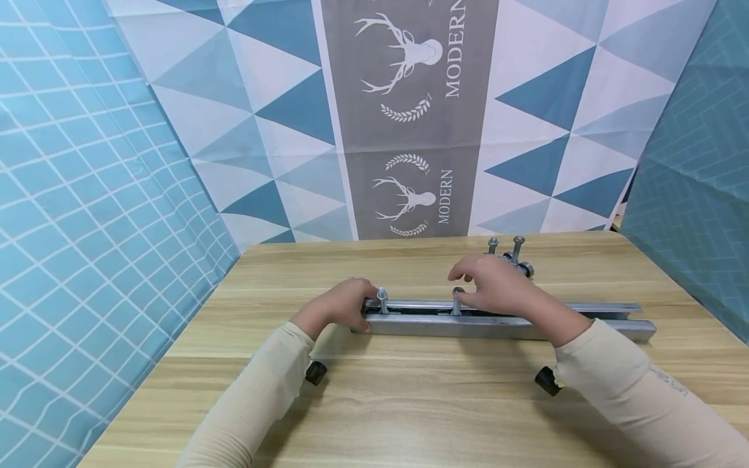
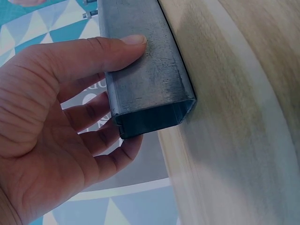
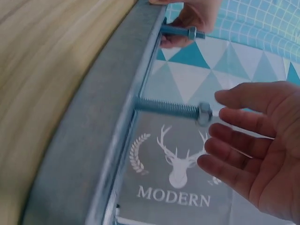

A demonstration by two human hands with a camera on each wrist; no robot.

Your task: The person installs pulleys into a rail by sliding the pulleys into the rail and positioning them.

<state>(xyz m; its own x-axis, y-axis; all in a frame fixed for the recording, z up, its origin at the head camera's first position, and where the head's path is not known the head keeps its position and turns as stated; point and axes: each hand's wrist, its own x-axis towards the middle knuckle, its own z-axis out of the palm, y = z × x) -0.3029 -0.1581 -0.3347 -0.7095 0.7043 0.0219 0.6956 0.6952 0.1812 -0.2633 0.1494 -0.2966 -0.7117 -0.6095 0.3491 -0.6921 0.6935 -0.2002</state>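
Observation:
A galvanized metal strut channel [image 1: 497, 328] lies lengthwise on the table with its slot facing up. Two threaded bolts stand upright from the slot. The left bolt [image 1: 383, 303] has a nut [image 3: 192, 33] a little below its tip; on the other bolt [image 3: 166, 108], a nut [image 3: 205, 114] sits at the very end. My left hand [image 1: 345, 304] grips the channel's left end, thumb on the near side wall and fingers round the far side, as the left wrist view shows. Beside the second bolt's nut hovers my right hand [image 3: 262, 140], fingers loosely bent and apart from it.
Behind my right hand, more bolts [image 1: 517, 249] with nuts and fittings stand on the wooden table [image 1: 409, 403]. Black cylindrical pieces show under each forearm, the left one [image 1: 316, 373] and the right one [image 1: 547, 381]. Patterned cloth [image 1: 409, 130] hangs along the table's back edge.

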